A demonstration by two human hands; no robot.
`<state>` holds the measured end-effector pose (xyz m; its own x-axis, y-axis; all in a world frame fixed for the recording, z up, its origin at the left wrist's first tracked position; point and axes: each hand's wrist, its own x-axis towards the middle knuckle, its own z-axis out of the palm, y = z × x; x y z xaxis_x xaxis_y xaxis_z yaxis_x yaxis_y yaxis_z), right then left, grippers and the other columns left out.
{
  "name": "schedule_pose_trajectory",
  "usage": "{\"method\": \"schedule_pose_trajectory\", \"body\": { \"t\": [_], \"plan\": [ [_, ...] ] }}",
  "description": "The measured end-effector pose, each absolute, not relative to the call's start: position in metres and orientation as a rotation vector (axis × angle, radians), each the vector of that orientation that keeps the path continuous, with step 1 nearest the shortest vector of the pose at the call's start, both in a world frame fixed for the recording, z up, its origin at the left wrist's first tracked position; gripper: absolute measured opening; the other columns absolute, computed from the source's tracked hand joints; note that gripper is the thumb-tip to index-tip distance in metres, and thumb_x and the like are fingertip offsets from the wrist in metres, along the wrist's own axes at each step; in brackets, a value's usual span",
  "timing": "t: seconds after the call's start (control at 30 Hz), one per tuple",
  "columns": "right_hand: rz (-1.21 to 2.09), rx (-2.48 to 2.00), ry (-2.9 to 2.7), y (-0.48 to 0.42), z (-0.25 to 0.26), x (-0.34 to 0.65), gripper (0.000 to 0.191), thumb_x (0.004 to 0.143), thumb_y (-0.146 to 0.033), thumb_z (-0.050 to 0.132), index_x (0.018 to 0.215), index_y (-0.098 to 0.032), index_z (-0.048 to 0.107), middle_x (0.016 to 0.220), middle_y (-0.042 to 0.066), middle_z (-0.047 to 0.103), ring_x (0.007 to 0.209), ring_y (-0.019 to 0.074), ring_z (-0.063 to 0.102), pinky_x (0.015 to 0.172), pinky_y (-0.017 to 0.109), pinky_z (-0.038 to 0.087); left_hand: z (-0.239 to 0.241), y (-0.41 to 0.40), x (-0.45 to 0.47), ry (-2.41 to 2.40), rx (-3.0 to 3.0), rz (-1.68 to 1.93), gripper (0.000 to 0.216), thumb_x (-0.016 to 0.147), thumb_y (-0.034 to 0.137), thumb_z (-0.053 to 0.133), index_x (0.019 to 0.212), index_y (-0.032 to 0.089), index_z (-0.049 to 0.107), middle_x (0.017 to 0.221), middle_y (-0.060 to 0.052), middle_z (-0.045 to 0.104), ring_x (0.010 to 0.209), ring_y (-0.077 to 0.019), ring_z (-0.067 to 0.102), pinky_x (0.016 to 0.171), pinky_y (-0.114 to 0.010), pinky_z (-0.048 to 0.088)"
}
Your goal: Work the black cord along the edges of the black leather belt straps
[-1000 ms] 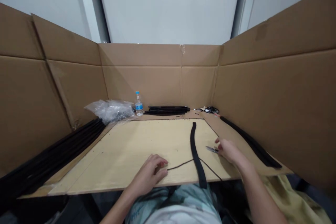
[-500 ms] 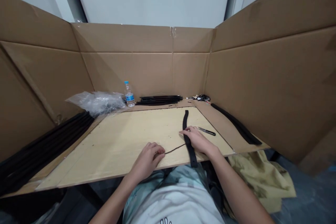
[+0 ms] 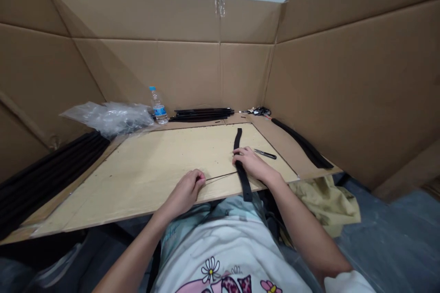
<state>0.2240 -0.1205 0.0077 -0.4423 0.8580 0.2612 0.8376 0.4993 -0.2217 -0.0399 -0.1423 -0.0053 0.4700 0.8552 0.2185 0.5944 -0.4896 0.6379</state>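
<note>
A thin dark cord (image 3: pixel 222 176) runs taut between the hands, just above the board. Its left end is pinched in the fingertips of my left hand (image 3: pixel 185 188). My right hand (image 3: pixel 252 163) grips the middle of a long black fabric strip (image 3: pixel 244 184), thumb on its left side and palm to its right. The cord meets the strip just below those fingers; how it joins there is hidden. The strip lies front to back, and its near end, with a small hole, hangs past the board's front edge. Right of the right hand lies a small black-handled cutter (image 3: pixel 265 154) with a metal tip.
The pale wooden board (image 3: pixel 147 165) has cardboard walls (image 3: pixel 144 64) on three sides. Black strips (image 3: pixel 51 169) are stacked left, more dark strips (image 3: pixel 202 113) at the back, and one strip (image 3: pixel 302 144) lies right. A plastic bag (image 3: pixel 113 118) and water bottle (image 3: pixel 158 107) stand back left.
My left hand has pulled left, drawing the slack cord straight and longer. My right hand stays on the strip. The camera view has tilted down.
</note>
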Motion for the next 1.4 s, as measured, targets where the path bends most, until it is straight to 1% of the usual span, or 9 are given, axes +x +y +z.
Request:
{"method": "schedule_pose_trajectory", "body": {
  "t": [0.33, 0.43, 0.53, 0.63, 0.77, 0.9, 1.07, 1.27, 1.4],
  "plan": [
    [0.113, -1.339, -2.448, -0.127, 0.011, 0.222, 0.038, 0.082, 0.003, 0.043, 0.101, -0.021, 0.066, 0.134, 0.007, 0.053, 0.118, 0.0249, 0.039, 0.094, 0.039, 0.037, -0.001, -0.138, -0.046, 1.051, 1.754, 0.889, 0.025, 0.089, 0.039, 0.045, 0.074, 0.019, 0.047, 0.065, 0.004, 0.045, 0.061, -0.0125, 0.042, 0.062, -0.025, 0.036],
    [0.134, -1.219, -2.492, -0.126, 0.011, 0.219, 0.029, 0.082, 0.0, 0.046, 0.093, -0.02, 0.064, 0.118, 0.007, 0.062, 0.105, 0.0228, 0.045, 0.087, 0.035, 0.039, 0.0, -0.134, -0.05, 0.953, 1.483, 0.995, 0.029, 0.081, 0.043, 0.06, 0.07, 0.017, 0.052, 0.069, 0.002, 0.053, 0.063, -0.0111, 0.047, 0.062, -0.023, 0.038],
    [0.092, -1.175, -2.507, -0.123, 0.009, 0.218, 0.024, 0.083, -0.002, 0.047, 0.089, -0.019, 0.063, 0.094, 0.007, 0.064, 0.088, 0.0215, 0.046, 0.077, 0.032, 0.04, 0.0, -0.133, -0.051, 0.846, 1.178, 1.054, 0.023, 0.077, 0.037, 0.069, 0.076, 0.015, 0.061, 0.09, -0.005, 0.064, 0.07, -0.0121, 0.056, 0.059, -0.021, 0.04],
    [0.01, -1.127, -2.516, -0.121, 0.006, 0.218, 0.03, 0.082, 0.0, 0.045, 0.096, -0.02, 0.064, 0.093, 0.007, 0.061, 0.084, 0.0216, 0.043, 0.075, 0.032, 0.04, 0.001, -0.134, -0.048, 0.708, 0.905, 1.112, 0.01, 0.083, 0.024, 0.063, 0.081, 0.014, 0.064, 0.105, -0.009, 0.066, 0.081, -0.0153, 0.062, 0.061, -0.022, 0.045],
    [-0.12, -1.067, -2.471, -0.12, 0.003, 0.218, 0.031, 0.078, 0.001, 0.05, 0.093, -0.02, 0.067, 0.1, 0.009, 0.058, 0.09, 0.0233, 0.043, 0.083, 0.037, 0.042, 0.005, -0.133, -0.046, 0.626, 0.674, 1.305, 0.026, 0.093, 0.014, 0.044, 0.075, 0.014, 0.062, 0.087, -0.005, 0.066, 0.082, -0.0132, 0.064, 0.066, -0.022, 0.048],
    [-0.271, -0.999, -2.357, -0.118, 0.002, 0.218, 0.032, 0.085, -0.003, 0.046, 0.105, -0.019, 0.065, 0.107, 0.01, 0.06, 0.1, 0.0258, 0.045, 0.088, 0.041, 0.043, 0.017, -0.13, -0.058, 0.461, 0.562, 1.473, 0.036, 0.098, 0.017, 0.033, 0.07, 0.016, 0.056, 0.07, 0.0, 0.059, 0.074, -0.0096, 0.063, 0.059, -0.02, 0.045],
    [-0.462, -0.94, -2.108, -0.12, 0.011, 0.216, 0.042, 0.095, -0.01, 0.035, 0.13, -0.027, 0.051, 0.11, 0.008, 0.063, 0.108, 0.0229, 0.051, 0.092, 0.042, 0.042, 0.042, -0.129, -0.083, 0.37, 0.503, 1.64, 0.041, 0.101, 0.027, 0.026, 0.069, 0.019, 0.051, 0.058, 0.004, 0.055, 0.055, -0.005, 0.057, 0.052, -0.017, 0.042],
    [-0.556, -0.865, -2.002, -0.143, 0.045, 0.218, 0.052, 0.096, -0.018, 0.039, 0.145, -0.034, 0.029, 0.106, 0.005, 0.061, 0.104, 0.0216, 0.055, 0.095, 0.044, 0.041, 0.074, -0.131, -0.123, 0.292, 0.547, 1.962, 0.039, 0.101, 0.031, 0.025, 0.074, 0.018, 0.05, 0.055, 0.009, 0.06, 0.048, -0.0014, 0.053, 0.05, -0.012, 0.04],
    [-0.526, -0.939, -2.05, -0.163, 0.064, 0.215, 0.051, 0.096, -0.024, 0.04, 0.145, -0.032, 0.029, 0.097, 0.006, 0.059, 0.096, 0.0227, 0.055, 0.088, 0.042, 0.045, 0.084, -0.136, -0.143, 0.272, 0.609, 2.044, 0.037, 0.102, 0.024, 0.023, 0.083, 0.018, 0.054, 0.064, 0.01, 0.065, 0.053, 0.0003, 0.055, 0.053, -0.009, 0.04]
  ]
}}
